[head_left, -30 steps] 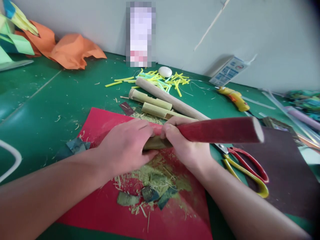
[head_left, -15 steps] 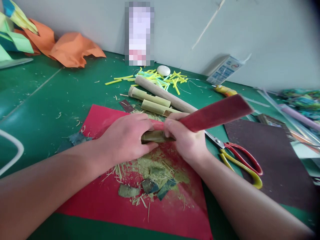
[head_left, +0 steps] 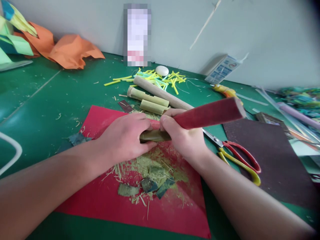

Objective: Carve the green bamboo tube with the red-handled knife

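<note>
My left hand (head_left: 125, 140) is closed round one end of a short greenish bamboo piece (head_left: 153, 135), held just above a red paper sheet (head_left: 100, 200). My right hand (head_left: 183, 138) grips the other end together with a curled dark red sheet, likely sandpaper (head_left: 208, 113), that wraps over the bamboo and sticks out to the right. Green shavings and small dark scraps (head_left: 150, 176) lie heaped on the red sheet below both hands.
Two cut bamboo pieces (head_left: 150, 100) and a long pale stick (head_left: 160, 93) lie behind my hands. Red-and-yellow scissors (head_left: 237, 158) and a dark brown sheet (head_left: 270, 156) are at right. Yellow strips (head_left: 160, 78), a white egg-shaped object (head_left: 162, 70), a yellow cutter (head_left: 225, 90), orange paper (head_left: 70, 50) sit farther back.
The free end of the red sheet swung from level to tilted up and its curl changed. Both hands kept their grip on the bamboo and shifted only slightly.
</note>
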The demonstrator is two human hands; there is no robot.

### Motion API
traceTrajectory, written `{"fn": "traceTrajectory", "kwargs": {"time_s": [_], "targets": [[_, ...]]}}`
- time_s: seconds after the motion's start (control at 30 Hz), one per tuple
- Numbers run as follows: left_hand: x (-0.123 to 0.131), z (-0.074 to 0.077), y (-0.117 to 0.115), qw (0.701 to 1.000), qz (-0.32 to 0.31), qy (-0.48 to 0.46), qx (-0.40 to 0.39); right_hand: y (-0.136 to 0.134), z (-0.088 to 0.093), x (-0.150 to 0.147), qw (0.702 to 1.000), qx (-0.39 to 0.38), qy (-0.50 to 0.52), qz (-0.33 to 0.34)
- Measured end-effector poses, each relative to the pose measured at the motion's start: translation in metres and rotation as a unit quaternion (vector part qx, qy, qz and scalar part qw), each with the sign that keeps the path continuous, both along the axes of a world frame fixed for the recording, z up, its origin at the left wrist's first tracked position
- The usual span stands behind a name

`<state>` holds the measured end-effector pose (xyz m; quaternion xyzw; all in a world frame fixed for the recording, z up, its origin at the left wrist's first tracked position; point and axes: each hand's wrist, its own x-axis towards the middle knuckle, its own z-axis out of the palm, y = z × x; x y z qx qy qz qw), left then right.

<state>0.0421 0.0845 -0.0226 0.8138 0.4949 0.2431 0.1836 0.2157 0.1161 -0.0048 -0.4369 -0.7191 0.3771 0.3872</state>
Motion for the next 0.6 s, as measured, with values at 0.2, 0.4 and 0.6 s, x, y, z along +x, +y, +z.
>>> {"fn": "traceTrajectory", "kwargs": {"time_s": [0.2,0.4,0.6], "targets": [[0.0011,0.0023,0.001,0.999,0.017,0.033,-0.001,0.0003,0.001,-0.0025,1.0,0.005,-0.008,-0.022],[0.001,0.0034,0.0013,0.999,0.016,0.027,-0.009,0.0037,-0.0038,-0.0021,0.999,-0.003,0.004,-0.033],[0.0008,0.0022,0.0016,1.0,0.013,0.025,-0.002,0.0041,-0.0028,-0.0009,0.999,-0.009,-0.004,-0.035]]}}
